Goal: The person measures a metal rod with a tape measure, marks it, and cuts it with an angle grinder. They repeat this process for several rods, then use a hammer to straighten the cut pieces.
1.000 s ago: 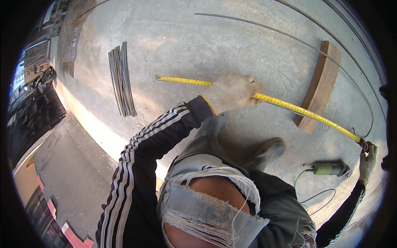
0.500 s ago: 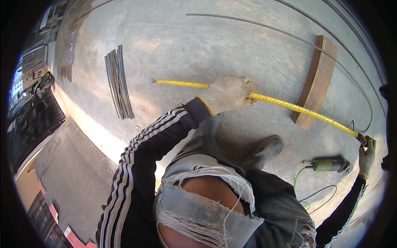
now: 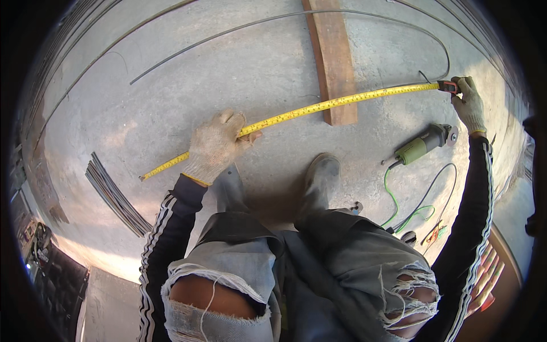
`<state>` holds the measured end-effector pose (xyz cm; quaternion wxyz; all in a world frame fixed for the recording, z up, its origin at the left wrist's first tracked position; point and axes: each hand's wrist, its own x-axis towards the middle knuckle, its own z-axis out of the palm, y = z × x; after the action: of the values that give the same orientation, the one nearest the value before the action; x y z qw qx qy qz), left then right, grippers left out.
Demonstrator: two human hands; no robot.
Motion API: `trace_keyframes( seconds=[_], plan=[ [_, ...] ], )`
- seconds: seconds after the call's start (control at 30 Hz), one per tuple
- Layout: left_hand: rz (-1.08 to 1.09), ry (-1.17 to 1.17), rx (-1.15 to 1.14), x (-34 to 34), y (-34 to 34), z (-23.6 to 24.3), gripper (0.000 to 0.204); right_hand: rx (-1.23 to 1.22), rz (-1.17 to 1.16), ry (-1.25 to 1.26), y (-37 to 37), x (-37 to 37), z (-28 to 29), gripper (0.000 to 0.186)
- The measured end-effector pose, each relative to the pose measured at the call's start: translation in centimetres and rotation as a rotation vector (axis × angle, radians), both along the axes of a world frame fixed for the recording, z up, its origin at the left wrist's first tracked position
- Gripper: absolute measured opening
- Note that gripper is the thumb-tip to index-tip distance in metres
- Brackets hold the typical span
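Note:
A yellow tape measure blade (image 3: 302, 115) stretches between my gloved hands, above the concrete floor. My left hand (image 3: 218, 145), in a knitted glove, is closed around the blade, with a length running out past it to the hooked end at the lower left. My right hand (image 3: 469, 108) grips the black and red tape measure case (image 3: 449, 86) at the far right. Midway, the blade passes over the near end of a wooden beam (image 3: 336, 68). A long thin steel rod (image 3: 239, 34) with a bent end lies across that beam.
A green angle grinder (image 3: 419, 148) rests on the floor below my right hand, its green cord (image 3: 393, 199) trailing toward my boots. A bundle of short rods (image 3: 117, 196) lies at the left. Longer rods (image 3: 102, 54) run along the far left.
My view has swung to the right, so the rod bundle, beam and grinder sit further left. Both hands still hold the tape, which now slants up toward the right.

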<state>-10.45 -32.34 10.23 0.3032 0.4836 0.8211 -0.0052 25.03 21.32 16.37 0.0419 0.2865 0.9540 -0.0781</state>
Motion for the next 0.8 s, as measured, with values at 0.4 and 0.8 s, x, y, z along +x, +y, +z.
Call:
trace_keyframes(
  seconds=[0.4, 0.8],
  plan=[
    [0.050, -0.199, 0.118, -3.7, 1.4, 3.9, 0.042, 0.147, -0.078, -0.059, -0.2, 0.6, -6.2, 0.040],
    [-0.428, -0.131, 0.078, -6.2, 17.3, 7.3, 0.030, 0.056, -0.058, 0.039, 0.3, 1.9, -8.3, 0.041]
  ],
)
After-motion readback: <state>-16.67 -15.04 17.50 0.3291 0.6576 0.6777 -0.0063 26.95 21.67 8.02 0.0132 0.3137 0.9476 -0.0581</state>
